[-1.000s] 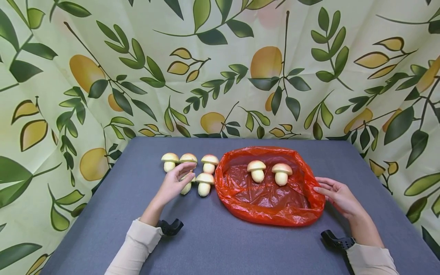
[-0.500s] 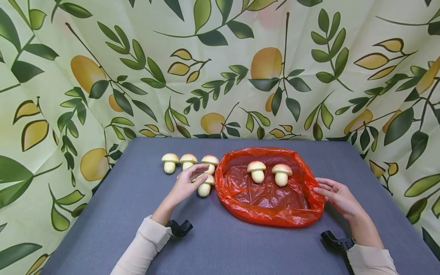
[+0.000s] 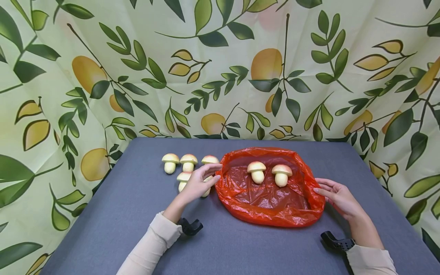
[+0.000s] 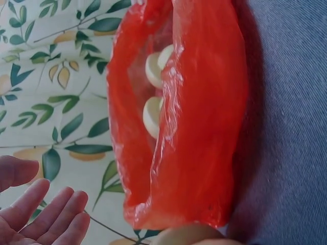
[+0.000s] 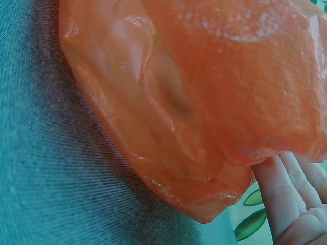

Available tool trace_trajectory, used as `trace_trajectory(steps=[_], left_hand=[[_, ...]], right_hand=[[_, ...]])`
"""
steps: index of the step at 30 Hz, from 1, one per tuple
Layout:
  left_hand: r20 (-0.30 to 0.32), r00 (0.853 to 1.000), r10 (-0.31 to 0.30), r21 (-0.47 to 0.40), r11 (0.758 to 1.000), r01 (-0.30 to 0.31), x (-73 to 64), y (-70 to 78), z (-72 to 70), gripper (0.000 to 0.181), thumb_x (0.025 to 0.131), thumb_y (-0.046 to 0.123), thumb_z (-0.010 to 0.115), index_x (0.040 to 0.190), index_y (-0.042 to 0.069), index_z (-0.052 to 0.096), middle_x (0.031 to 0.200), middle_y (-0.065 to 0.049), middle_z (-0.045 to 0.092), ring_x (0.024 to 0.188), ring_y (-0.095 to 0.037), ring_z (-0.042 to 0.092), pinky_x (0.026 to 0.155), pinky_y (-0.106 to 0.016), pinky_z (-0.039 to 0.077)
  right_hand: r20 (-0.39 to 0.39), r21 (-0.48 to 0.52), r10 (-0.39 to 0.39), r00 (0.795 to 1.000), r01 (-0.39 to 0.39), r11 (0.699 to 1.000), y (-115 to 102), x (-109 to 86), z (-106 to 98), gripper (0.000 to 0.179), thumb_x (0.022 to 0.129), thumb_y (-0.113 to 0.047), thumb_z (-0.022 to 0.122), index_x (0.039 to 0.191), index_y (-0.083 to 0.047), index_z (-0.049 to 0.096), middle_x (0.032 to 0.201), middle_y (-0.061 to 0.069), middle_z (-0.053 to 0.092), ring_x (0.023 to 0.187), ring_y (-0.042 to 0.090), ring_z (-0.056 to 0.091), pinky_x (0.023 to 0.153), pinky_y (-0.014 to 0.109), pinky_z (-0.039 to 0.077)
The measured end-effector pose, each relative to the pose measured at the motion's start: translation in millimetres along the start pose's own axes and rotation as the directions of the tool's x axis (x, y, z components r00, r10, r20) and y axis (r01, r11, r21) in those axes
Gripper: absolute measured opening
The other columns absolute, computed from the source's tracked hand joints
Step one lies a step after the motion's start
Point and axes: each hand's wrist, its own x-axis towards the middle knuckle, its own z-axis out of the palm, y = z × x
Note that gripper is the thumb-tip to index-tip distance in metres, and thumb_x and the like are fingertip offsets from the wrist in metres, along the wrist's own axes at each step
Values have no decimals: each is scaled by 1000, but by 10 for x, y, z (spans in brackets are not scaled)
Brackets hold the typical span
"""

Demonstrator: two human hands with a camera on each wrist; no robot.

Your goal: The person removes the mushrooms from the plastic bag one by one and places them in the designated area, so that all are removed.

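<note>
A red plastic bag (image 3: 271, 219) lies with its mouth spread wide. Inside it, side by side, are two toy mushrooms (image 3: 282, 175) with pale stems and pinkish-yellow caps. Several more mushrooms (image 3: 188, 162) stand left of the bag. My left hand (image 3: 199, 183), fingers loosely extended and holding nothing, hovers over the nearest of these by the bag's left rim, partly hiding them. In the left wrist view its fingers (image 4: 56, 214) are apart from the bag. My right hand (image 3: 340, 196) pinches the bag's right rim; the right wrist view shows fingertips partly behind the plastic.
A grey-blue cloth covers the table (image 3: 240, 248). Behind it hangs a curtain (image 3: 220, 68) printed with leaves and fruit. Each wrist wears a black camera mount (image 3: 190, 226).
My left hand has moved right, from over the left mushrooms to the bag's left rim, uncovering mushrooms behind it. The right hand and bag have stayed in place.
</note>
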Motion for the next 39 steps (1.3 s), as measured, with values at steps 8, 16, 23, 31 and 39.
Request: trace_trajectory(steps=[8, 16, 23, 31, 39], left_hand=[[22, 999, 41, -2, 999, -41, 71, 6, 133, 38, 93, 4, 59, 130, -6, 53, 130, -25, 59, 125, -37, 56, 110, -47, 43], [26, 999, 33, -19, 999, -33, 151, 30, 292, 37, 93, 4, 59, 129, -6, 53, 131, -26, 58, 126, -37, 56, 108, -46, 45], [36, 999, 28, -22, 999, -27, 220, 48, 406, 38, 94, 4, 58, 129, -7, 53, 130, -26, 58, 126, -39, 55, 108, -47, 44], [56, 998, 6, -38, 999, -4, 289, 58, 535, 37, 94, 5, 57, 129, -7, 53, 131, -26, 58, 125, -40, 55, 108, -49, 44], [42, 999, -30, -27, 999, 31, 335, 64, 634, 37, 94, 8, 59, 129, -3, 54, 132, -27, 57, 126, -39, 55, 108, -48, 44]], right_hand=[[-7, -15, 5, 1000, -5, 1000, 17, -7, -11, 33, 97, -6, 53, 104, -37, 65, 96, -20, 73, 84, -2, 69, 72, 14, 57], [-7, -9, 3, 1000, -3, 1000, 24, -6, -3, 33, 97, -6, 54, 104, -37, 64, 96, -20, 73, 83, -2, 69, 71, 15, 57], [-8, -2, 6, 1000, -6, 1000, 16, 0, 0, 33, 96, -6, 54, 104, -37, 64, 96, -20, 73, 84, -2, 69, 72, 15, 57], [-10, -15, 18, 1000, -18, 1000, 0, 7, -4, 33, 97, -7, 54, 103, -38, 64, 96, -21, 73, 83, -2, 69, 71, 15, 57], [-2, -19, 16, 1000, -16, 1000, -6, 7, -2, 32, 97, -8, 54, 104, -38, 64, 96, -21, 73, 82, -1, 70, 71, 15, 57]])
